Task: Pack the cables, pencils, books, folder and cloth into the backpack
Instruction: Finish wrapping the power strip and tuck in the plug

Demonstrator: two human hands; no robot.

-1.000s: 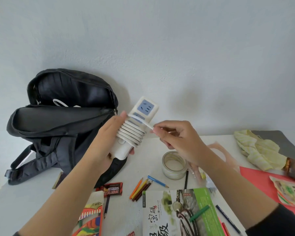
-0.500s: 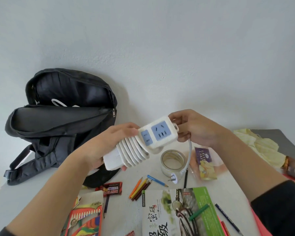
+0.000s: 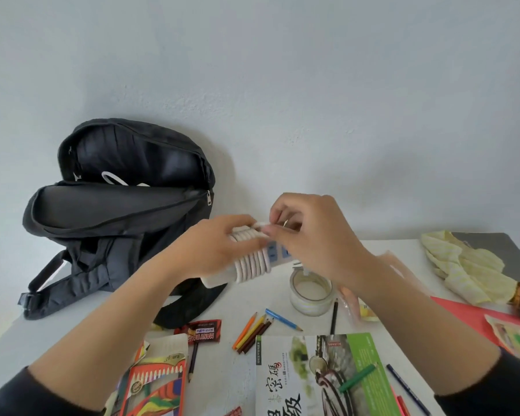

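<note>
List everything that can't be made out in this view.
All in the head view:
- Power strip: socket end and plug are covered by the right hand.
- Backpack interior: dark behind its front flap, only a white cable loop shows.
- Book: cut off by the bottom edge.
- Packet beside the right forearm: blurred.

The dark wrapper (image 3: 203, 334) reads "MANY BARS"; the book (image 3: 285, 382) cover carries large Chinese characters.

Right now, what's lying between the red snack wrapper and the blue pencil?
A bunch of orange, yellow and brown pencils lies there, shown in the head view.
</note>
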